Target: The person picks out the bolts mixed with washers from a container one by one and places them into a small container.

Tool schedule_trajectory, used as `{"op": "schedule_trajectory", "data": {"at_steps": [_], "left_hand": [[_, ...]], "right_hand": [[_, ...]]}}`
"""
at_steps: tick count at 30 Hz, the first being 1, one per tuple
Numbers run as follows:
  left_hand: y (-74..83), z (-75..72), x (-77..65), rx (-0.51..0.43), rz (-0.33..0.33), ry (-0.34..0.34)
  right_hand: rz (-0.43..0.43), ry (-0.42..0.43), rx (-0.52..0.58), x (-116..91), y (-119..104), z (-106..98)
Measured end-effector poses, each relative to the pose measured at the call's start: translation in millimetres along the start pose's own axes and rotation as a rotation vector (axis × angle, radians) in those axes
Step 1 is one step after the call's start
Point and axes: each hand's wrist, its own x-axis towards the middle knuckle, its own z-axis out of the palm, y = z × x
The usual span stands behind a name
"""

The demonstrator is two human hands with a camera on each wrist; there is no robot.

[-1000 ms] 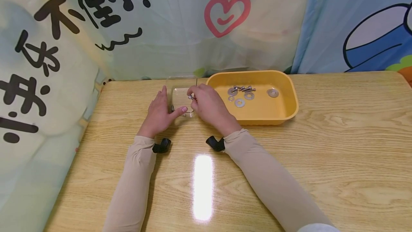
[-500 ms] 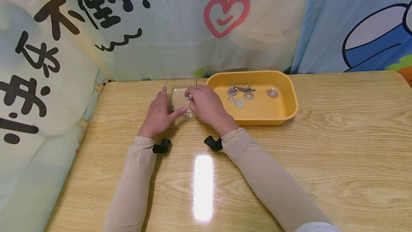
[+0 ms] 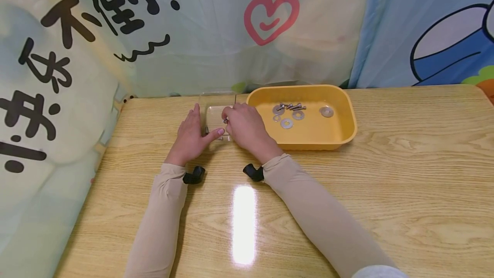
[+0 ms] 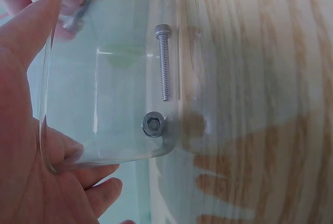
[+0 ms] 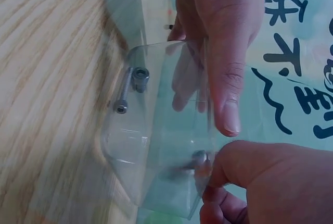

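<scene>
A clear plastic box (image 3: 215,119) stands on the table between the hands. My left hand (image 3: 191,137) rests against its left side with straight fingers, the thumb reaching across the near rim. With thumb and fingertips, my right hand (image 3: 248,128) pinches a socket head screw (image 5: 186,170) at the box's right part; its shank shows blurred through the clear wall. Inside, one screw (image 4: 164,62) lies along the bottom near the wall. A second screw (image 4: 153,124) points its hex socket head at the left wrist camera.
Right of the box is a yellow tray (image 3: 316,136), close to the right hand. Several screws (image 3: 295,106) lie heaped in it among flat washers (image 3: 287,123), with another washer (image 3: 326,111) farther right. A printed curtain (image 3: 308,55) hangs along the table's back edge.
The right hand has shifted slightly left and toward the near side, and the pinched screw now shows less between its fingers. The left hand and the box have stayed put.
</scene>
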Motion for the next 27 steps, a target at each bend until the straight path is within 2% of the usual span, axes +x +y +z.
{"op": "schedule_trajectory", "data": {"at_steps": [7,17,27], "left_hand": [[0.1,0.2,0.4,0.002,-0.004,0.001],[0.1,-0.1,0.2,0.001,0.001,0.001],[1.3,-0.6,-0.2,-0.001,-0.008,0.006]], "right_hand": [[-0.015,0.019,0.011,-2,0,0],[0.002,0.002,0.068,-5,-2,-5],[0.016,0.032,0.105,-9,2,-11]]}}
